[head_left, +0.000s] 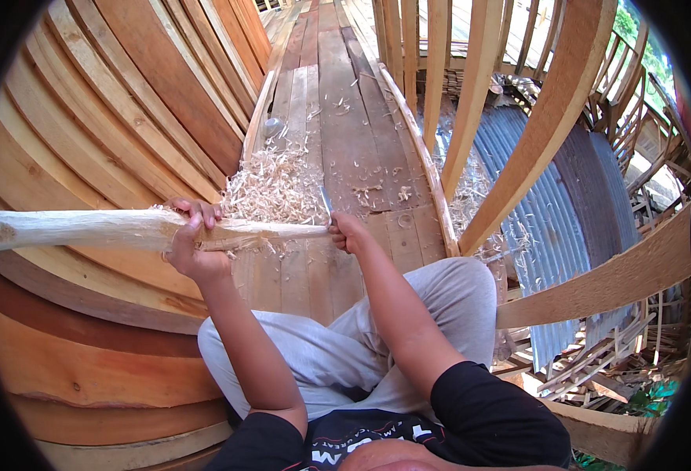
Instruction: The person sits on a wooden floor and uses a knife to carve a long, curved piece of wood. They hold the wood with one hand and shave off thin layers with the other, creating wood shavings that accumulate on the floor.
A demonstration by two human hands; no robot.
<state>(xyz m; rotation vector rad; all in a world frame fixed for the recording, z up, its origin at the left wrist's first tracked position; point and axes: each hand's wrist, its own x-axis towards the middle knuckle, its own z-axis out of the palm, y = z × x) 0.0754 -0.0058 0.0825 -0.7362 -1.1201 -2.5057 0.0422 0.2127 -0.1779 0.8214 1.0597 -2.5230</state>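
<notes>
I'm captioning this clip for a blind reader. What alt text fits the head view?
A seated person's left hand grips a pale wooden pole while the right hand holds a blade at its tip, above wood shavings on a plank floor.

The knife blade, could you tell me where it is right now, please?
In the head view, the knife blade sticks up from the right hand, centre frame, at the wooden pole's tip beside the shavings pile.

Curved hull planks (110,118) rise at my nine o'clock. A plank floor (345,118) runs toward twelve, littered with wood shavings (275,188). At three, bare ribs (549,118) stand over corrugated metal sheets (518,180), daylight beyond.
</notes>
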